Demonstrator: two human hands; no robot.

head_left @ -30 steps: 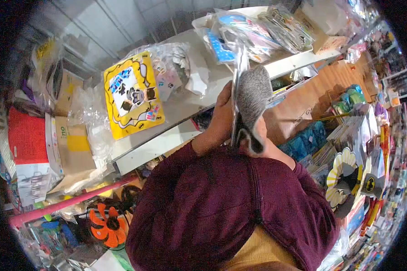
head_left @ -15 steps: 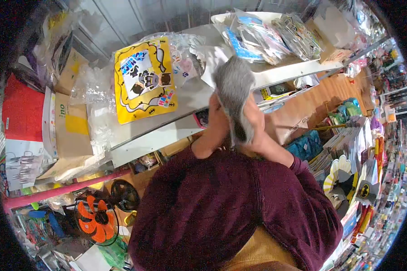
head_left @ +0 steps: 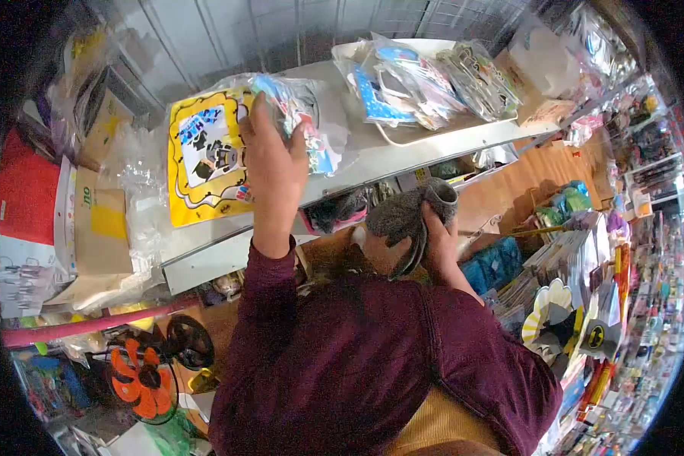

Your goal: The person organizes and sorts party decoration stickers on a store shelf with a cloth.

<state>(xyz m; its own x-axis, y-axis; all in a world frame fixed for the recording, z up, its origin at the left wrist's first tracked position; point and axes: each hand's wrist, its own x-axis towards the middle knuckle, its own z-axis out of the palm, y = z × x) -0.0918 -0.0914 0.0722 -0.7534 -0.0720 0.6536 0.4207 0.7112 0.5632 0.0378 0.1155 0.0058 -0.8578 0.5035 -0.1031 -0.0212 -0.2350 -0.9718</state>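
Note:
My left hand point(head_left: 276, 167) reaches over the shelf top, thumb and fingers apart at a clear plastic packet point(head_left: 318, 140) of colourful printed pieces. Beside it lies a yellow-bordered sheet point(head_left: 182, 182) with a black and grey cartoon figure, partly behind my hand. Lower right, my right hand point(head_left: 441, 239) grips a grey fuzzy, cloth-like item point(head_left: 394, 215), which hangs folded in front of my chest with a rolled, open end at the top.
A white tray point(head_left: 463, 128) holds several plastic packets at the back. Cardboard boxes point(head_left: 102, 228) and a red package point(head_left: 27, 186) stand left. An orange-bladed fan point(head_left: 140, 380) is lower left. Stacked card packs point(head_left: 574, 258) and crowded shelves line the right.
My left hand has left the grey item and moved left to the packet. My right hand has lowered the grey item, which now hangs folded. The shelf view has shifted slightly left.

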